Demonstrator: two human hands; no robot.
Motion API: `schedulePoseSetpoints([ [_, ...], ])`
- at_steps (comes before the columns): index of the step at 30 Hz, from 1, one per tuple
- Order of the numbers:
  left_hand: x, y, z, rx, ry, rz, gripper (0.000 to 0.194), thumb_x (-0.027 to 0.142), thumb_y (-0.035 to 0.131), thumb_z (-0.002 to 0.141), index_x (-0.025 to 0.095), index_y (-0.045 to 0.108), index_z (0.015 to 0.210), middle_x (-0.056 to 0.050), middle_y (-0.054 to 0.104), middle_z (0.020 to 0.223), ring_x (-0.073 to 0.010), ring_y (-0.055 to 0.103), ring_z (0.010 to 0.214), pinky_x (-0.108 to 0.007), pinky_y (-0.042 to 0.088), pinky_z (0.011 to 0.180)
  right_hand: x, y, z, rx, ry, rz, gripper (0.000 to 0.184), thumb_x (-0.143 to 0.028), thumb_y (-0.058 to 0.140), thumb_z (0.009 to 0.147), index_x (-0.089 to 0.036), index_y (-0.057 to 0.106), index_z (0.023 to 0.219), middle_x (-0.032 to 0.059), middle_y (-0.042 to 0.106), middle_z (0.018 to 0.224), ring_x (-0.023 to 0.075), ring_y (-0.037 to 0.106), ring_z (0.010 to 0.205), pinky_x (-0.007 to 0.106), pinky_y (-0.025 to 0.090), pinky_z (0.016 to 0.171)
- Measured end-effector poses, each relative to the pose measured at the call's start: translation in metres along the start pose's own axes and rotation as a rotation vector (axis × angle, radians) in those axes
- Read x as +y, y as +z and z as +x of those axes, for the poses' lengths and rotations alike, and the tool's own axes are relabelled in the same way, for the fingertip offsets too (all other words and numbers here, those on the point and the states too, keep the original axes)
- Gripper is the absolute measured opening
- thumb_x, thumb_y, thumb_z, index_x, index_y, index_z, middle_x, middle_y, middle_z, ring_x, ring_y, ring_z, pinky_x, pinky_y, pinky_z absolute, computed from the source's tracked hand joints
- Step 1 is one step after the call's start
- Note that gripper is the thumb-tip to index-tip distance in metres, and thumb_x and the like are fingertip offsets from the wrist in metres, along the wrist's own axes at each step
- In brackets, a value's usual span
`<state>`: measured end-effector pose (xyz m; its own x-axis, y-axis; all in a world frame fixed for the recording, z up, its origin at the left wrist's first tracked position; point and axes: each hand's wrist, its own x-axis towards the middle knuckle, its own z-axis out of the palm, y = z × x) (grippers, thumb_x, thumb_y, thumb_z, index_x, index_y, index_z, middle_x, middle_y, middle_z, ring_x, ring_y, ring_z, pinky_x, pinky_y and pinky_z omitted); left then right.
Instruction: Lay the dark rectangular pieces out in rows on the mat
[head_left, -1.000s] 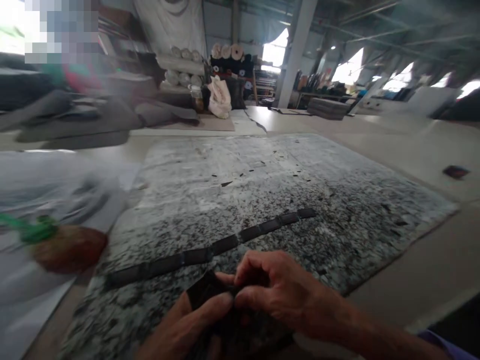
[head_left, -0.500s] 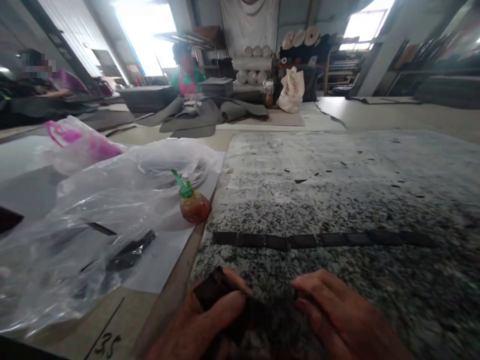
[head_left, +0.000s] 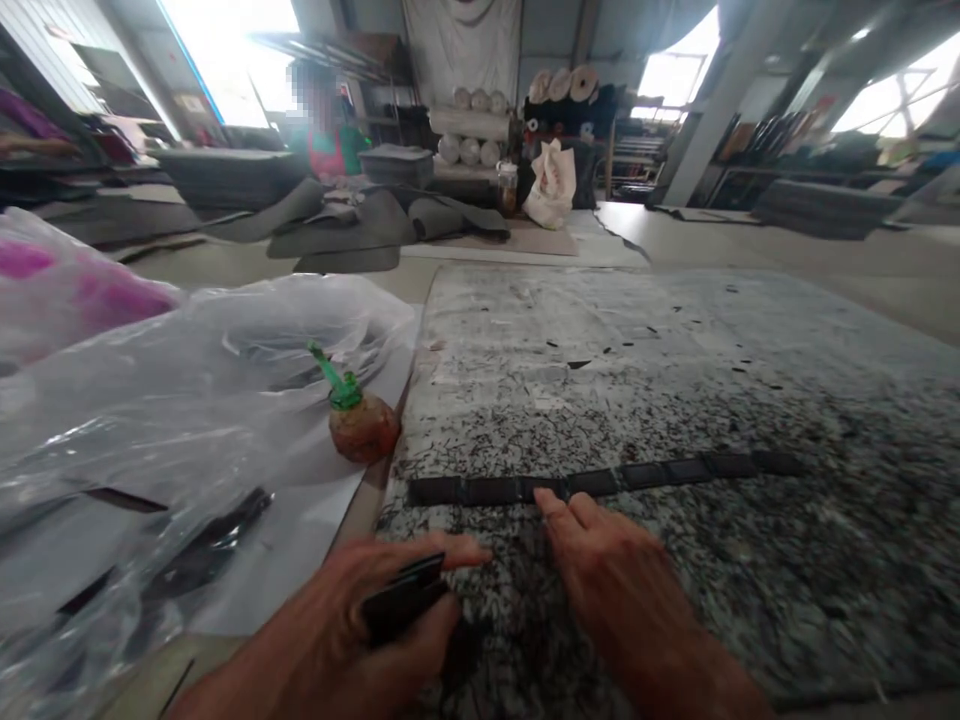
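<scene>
A green-topped bottle (head_left: 363, 425) stands beside the speckled board, next to crumpled clear plastic (head_left: 225, 400). Farther back, a white bag (head_left: 551, 187) sits just right of a lidded jar (head_left: 508, 187). Behind the table, a blurred figure, apparently a person in green and red (head_left: 326, 145), is near stacked grey sheets (head_left: 225, 180).

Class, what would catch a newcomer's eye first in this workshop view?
Probably the bottle with its bright green spout, left of the speckled board. Next, the row of dark strips across that board, its middle touched by the right hand; the left hand holds dark pieces.
</scene>
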<state>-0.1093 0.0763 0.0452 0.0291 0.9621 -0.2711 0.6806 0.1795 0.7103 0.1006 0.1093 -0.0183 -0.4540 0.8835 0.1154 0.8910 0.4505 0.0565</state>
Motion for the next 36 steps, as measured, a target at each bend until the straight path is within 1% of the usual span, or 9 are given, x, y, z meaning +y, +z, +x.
schedulePoseSetpoints([
  [2, 0.015, -0.004, 0.011, -0.137, 0.184, 0.168, 0.035, 0.034, 0.049, 0.078, 0.031, 0.066, 0.108, 0.000, 0.070, 0.106, -0.0208, 0.062, 0.098, -0.029, 0.047, 0.090, 0.002, -0.003, 0.002, -0.030, 0.004, 0.010, 0.046, -0.002, 0.052, 0.081, -0.016, 0.053, 0.125, 0.0043, 0.060, 0.081, 0.0181, 0.059, 0.066, 0.031, 0.047, 0.059],
  [4, 0.025, -0.004, 0.024, -0.259, 0.296, 0.263, 0.041, 0.029, 0.045, 0.081, 0.028, 0.059, 0.119, 0.000, 0.067, 0.115, -0.0193, 0.061, 0.102, -0.027, 0.045, 0.091, 0.003, -0.006, 0.003, -0.053, 0.009, 0.032, 0.045, -0.004, 0.053, 0.082, -0.018, 0.053, 0.125, 0.0041, 0.060, 0.081, 0.0178, 0.059, 0.067, 0.030, 0.046, 0.060],
  [10, 0.035, 0.006, 0.054, -0.381, 0.368, 0.357, 0.051, 0.017, 0.041, 0.079, 0.030, 0.050, 0.127, 0.000, 0.066, 0.118, -0.0180, 0.063, 0.099, -0.028, 0.046, 0.090, 0.004, -0.009, 0.004, -0.073, 0.056, 0.121, 0.042, -0.007, 0.055, 0.084, -0.021, 0.053, 0.124, 0.0039, 0.061, 0.085, 0.0179, 0.059, 0.072, 0.030, 0.044, 0.064],
  [14, 0.038, 0.009, 0.063, -0.425, 0.371, 0.475, 0.049, 0.018, 0.039, 0.079, 0.025, 0.053, 0.125, -0.004, 0.067, 0.113, -0.0227, 0.063, 0.098, -0.039, 0.045, 0.092, 0.004, -0.006, 0.002, -0.040, 0.070, 0.150, 0.044, -0.008, 0.055, 0.083, -0.022, 0.052, 0.125, 0.0040, 0.061, 0.085, 0.0188, 0.058, 0.073, 0.030, 0.044, 0.064],
  [17, 0.040, 0.010, 0.064, -0.423, 0.373, 0.455, 0.047, 0.021, 0.039, 0.081, 0.025, 0.051, 0.127, -0.003, 0.070, 0.105, -0.0207, 0.066, 0.090, -0.032, 0.048, 0.084, 0.007, -0.004, -0.001, -0.049, 0.067, 0.228, 0.043, -0.007, 0.054, 0.083, -0.019, 0.052, 0.123, 0.0049, 0.060, 0.087, 0.0196, 0.058, 0.075, 0.031, 0.047, 0.067],
  [20, 0.040, 0.008, 0.059, -0.397, 0.355, 0.440, 0.048, 0.021, 0.041, 0.080, 0.026, 0.052, 0.126, -0.002, 0.070, 0.107, -0.0204, 0.065, 0.093, -0.028, 0.049, 0.081, 0.012, 0.000, -0.007, -0.001, 0.035, 0.301, 0.039, -0.005, 0.052, 0.082, -0.017, 0.056, 0.118, 0.0061, 0.060, 0.088, 0.0207, 0.058, 0.075, 0.032, 0.049, 0.067],
  [24, 0.028, -0.005, 0.045, -0.357, 0.218, 0.467, 0.050, 0.027, 0.043, 0.080, 0.034, 0.046, 0.130, -0.001, 0.067, 0.114, -0.0213, 0.061, 0.102, -0.034, 0.046, 0.090, 0.017, 0.011, -0.014, 0.120, -0.032, 0.343, 0.032, -0.005, 0.042, 0.084, -0.016, 0.059, 0.108, 0.0069, 0.058, 0.085, 0.0207, 0.057, 0.073, 0.033, 0.048, 0.066],
  [29, 0.003, -0.025, 0.027, -0.232, 0.036, 0.467, 0.050, 0.035, 0.038, 0.084, 0.038, 0.038, 0.134, 0.003, 0.058, 0.128, -0.0198, 0.053, 0.116, -0.040, 0.036, 0.103, 0.020, 0.018, -0.017, 0.252, -0.051, 0.403, 0.025, -0.018, 0.035, 0.093, -0.021, 0.059, 0.099, 0.0030, 0.057, 0.079, 0.0176, 0.056, 0.068, 0.030, 0.045, 0.061],
  [36, -0.012, -0.028, 0.027, -0.189, 0.026, 0.476, 0.050, 0.033, 0.040, 0.084, 0.029, 0.042, 0.134, -0.004, 0.065, 0.116, -0.0226, 0.059, 0.105, -0.039, 0.042, 0.096, 0.021, 0.018, -0.014, 0.338, -0.073, 0.387, 0.025, -0.022, 0.032, 0.095, -0.022, 0.058, 0.096, 0.0017, 0.059, 0.076, 0.0162, 0.058, 0.064, 0.028, 0.045, 0.057],
])
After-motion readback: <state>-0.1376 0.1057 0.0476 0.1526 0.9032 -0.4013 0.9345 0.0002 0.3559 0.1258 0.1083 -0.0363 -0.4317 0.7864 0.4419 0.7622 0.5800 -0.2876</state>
